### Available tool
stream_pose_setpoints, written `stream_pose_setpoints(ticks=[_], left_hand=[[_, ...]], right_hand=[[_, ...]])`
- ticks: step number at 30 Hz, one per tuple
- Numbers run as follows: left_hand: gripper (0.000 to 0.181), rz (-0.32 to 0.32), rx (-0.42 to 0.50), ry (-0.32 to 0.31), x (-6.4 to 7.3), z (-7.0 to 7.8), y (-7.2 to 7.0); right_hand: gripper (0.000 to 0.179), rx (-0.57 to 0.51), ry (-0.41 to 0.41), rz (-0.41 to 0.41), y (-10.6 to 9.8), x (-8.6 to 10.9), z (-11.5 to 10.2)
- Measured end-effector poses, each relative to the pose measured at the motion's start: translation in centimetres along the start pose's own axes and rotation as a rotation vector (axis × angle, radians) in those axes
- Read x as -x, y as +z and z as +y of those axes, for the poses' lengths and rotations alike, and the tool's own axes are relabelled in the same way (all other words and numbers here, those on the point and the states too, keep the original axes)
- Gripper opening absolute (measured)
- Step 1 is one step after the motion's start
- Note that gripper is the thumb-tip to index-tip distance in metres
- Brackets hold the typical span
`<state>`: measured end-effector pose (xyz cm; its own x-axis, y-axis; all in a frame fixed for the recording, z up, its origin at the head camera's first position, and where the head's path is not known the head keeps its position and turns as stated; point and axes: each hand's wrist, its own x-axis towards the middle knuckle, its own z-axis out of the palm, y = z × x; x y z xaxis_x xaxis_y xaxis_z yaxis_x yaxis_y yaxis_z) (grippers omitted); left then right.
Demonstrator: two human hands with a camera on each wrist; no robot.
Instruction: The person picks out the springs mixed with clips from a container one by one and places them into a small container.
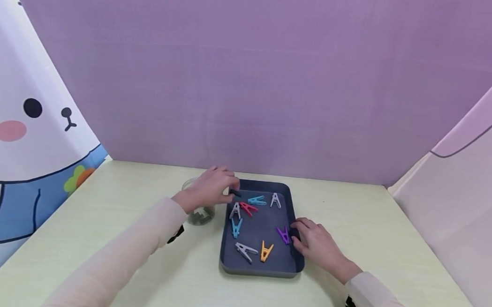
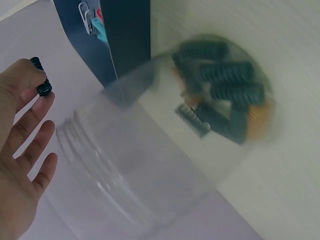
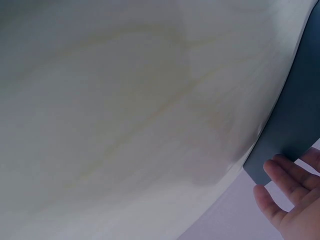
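Note:
Between thumb and index finger my left hand [image 1: 212, 186] pinches a small dark ridged rod [image 2: 41, 77], held over the upper left of the dark grey tray [image 1: 260, 272]. Its other fingers are spread. Below that wrist stands a clear jar [image 1: 203, 219] holding several dark ridged pieces [image 2: 225, 72] and an orange one. In the tray lie several clothespins, among them a purple one [image 1: 283, 234], a yellow one [image 1: 266, 251] and a red one [image 1: 248, 208]. My right hand [image 1: 316, 242] rests its relaxed fingers on the tray's right rim, beside the purple clothespin.
A pale wood-grain table [image 1: 158, 270] bears the jar and tray. Behind it rises a purple backdrop [image 1: 267, 79], with printed cloth panels at the left [image 1: 18, 78] and right [image 1: 472, 186].

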<state>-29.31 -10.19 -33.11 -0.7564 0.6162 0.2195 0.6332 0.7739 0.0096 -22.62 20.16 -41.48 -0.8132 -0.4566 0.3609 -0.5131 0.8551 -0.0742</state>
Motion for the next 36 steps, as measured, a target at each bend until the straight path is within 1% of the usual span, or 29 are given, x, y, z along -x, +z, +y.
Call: stream_pose_setpoints(ticks=[3, 9, 15, 20, 24, 29, 36], left_hand=[[0.015, 0.019, 0.005, -0.017, 0.7, -0.7, -0.4], [0.013, 0.096, 0.006, -0.029, 2.2, -2.2, -1.1], [0.011, 0.136, -0.019, -0.085, 3.4, -3.8, -1.4], [0.010, 0.156, -0.031, -0.125, 4.4, -4.8, -1.3], [0.010, 0.163, -0.024, -0.140, 4.9, -5.0, -1.0], [0.009, 0.168, -0.029, -0.157, 5.0, -5.1, -0.5], [0.008, 0.154, -0.010, -0.199, 5.3, -5.3, 0.2]], right_hand=[[0.027, -0.004, 0.001, 0.003, 0.0, 0.1, 0.0], [0.027, -0.007, 0.006, 0.001, 0.1, 0.2, 0.0], [0.027, -0.006, 0.009, -0.006, 0.1, 0.2, 0.0], [0.027, -0.007, -0.001, 0.005, 0.0, 0.2, 0.0], [0.026, -0.005, -0.010, 0.010, 0.1, 0.1, 0.0], [0.026, 0.001, -0.016, 0.011, 0.2, 0.1, 0.1], [0.027, -0.002, -0.011, 0.007, 0.2, 0.1, 0.1]])
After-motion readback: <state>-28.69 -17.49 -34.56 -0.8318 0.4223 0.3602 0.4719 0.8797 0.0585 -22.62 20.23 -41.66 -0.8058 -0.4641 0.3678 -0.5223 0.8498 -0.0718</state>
